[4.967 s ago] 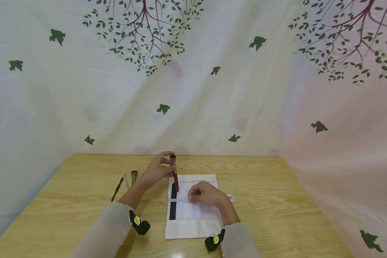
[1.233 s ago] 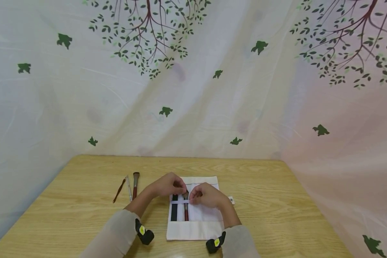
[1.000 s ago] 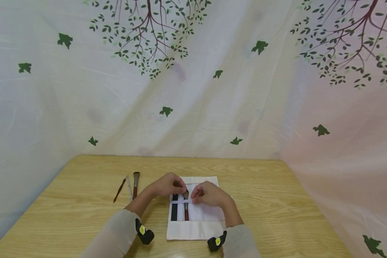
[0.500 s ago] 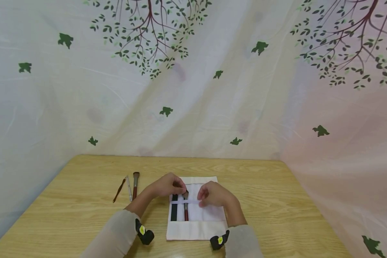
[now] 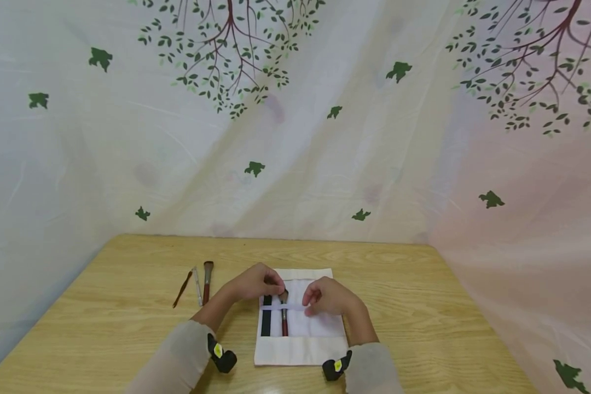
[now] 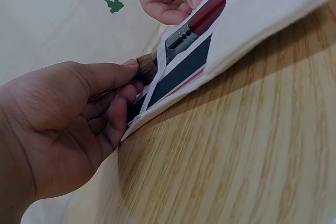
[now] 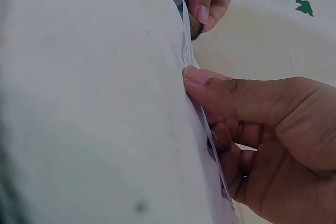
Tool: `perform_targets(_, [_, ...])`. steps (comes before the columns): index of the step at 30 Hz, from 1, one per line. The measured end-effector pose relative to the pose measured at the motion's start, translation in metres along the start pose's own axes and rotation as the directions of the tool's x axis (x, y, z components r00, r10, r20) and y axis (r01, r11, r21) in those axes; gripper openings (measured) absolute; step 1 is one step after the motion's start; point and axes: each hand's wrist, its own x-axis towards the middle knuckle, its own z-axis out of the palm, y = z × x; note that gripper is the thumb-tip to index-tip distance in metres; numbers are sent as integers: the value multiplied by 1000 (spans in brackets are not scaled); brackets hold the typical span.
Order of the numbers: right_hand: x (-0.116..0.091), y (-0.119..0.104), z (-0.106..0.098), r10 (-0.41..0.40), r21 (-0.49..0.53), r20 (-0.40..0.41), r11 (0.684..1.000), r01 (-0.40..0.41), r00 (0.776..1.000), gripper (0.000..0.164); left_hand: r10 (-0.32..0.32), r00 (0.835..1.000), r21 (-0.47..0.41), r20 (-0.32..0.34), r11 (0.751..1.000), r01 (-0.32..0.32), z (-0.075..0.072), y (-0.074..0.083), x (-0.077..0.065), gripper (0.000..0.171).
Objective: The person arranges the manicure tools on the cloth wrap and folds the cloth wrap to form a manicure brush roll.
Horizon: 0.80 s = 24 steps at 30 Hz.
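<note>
A white cloth brush roll (image 5: 300, 351) lies spread on the table. Its elastic band (image 5: 294, 307) runs across the middle. A makeup brush with a dark red handle (image 5: 284, 327) lies under the band, the handle's end inside the lower pocket. My left hand (image 5: 257, 282) pinches the brush's brown bristles (image 6: 147, 65) between thumb and fingers. Farther right along the band, my right hand (image 5: 331, 296) pinches the elastic, thumb on its near side in the right wrist view. A flat black strip (image 5: 266, 324) sits left of the brush, under the same band.
Left of the roll lie a wide brush with a red handle (image 5: 207, 284), a thin pale tool (image 5: 197, 285) and a slim reddish-brown tool (image 5: 182, 289). A printed cloth (image 5: 295, 137) hangs behind the wooden table (image 5: 413, 317).
The brush, held above the roll by my left hand five seconds ago, now lies beneath the band. My right hand has shifted right along the band during the last second; my left stays put.
</note>
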Motion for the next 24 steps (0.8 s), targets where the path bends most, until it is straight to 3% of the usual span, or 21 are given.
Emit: perform_targets(24, [5,6,2,-131,13,71,991,130,989,12,-10,1000,5,-16,1000,10,3,-1,1,11])
